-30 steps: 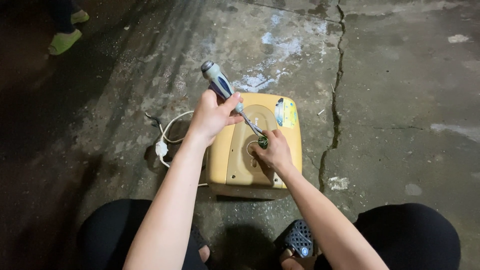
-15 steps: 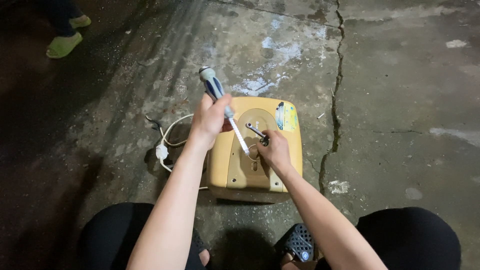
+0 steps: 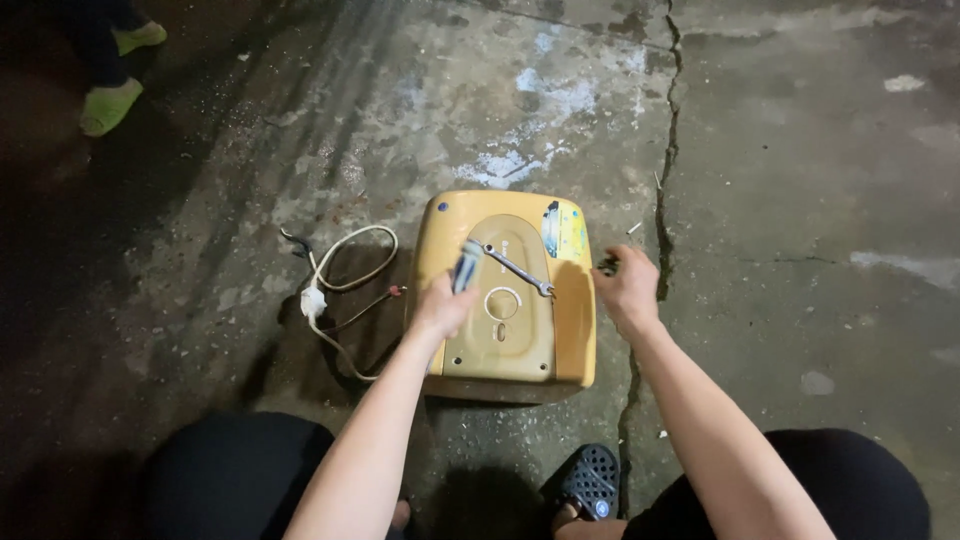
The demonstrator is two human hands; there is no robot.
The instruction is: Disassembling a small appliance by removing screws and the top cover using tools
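light: harsh, from the wearer's side | floor (image 3: 800, 180): bright at centre, dark toward left edge | shadows: fall left of yellow casing (image 3: 575, 330) | blur: slight on hands | edges: wide-angle bending

**Materials and finish**

Appliance casing (image 3: 500, 330): yellow plastic, smooth, slight sheen. Screwdriver (image 3: 465, 268) in my left hand (image 3: 443, 305): shiny metal shaft, glossy plastic handle. Cord (image 3: 345, 285): smooth white plastic sheath. Concrete floor (image 3: 800, 200): rough, matt, cracked, patchy. My sandal (image 3: 590, 480): matt black rubbery plastic, perforated.
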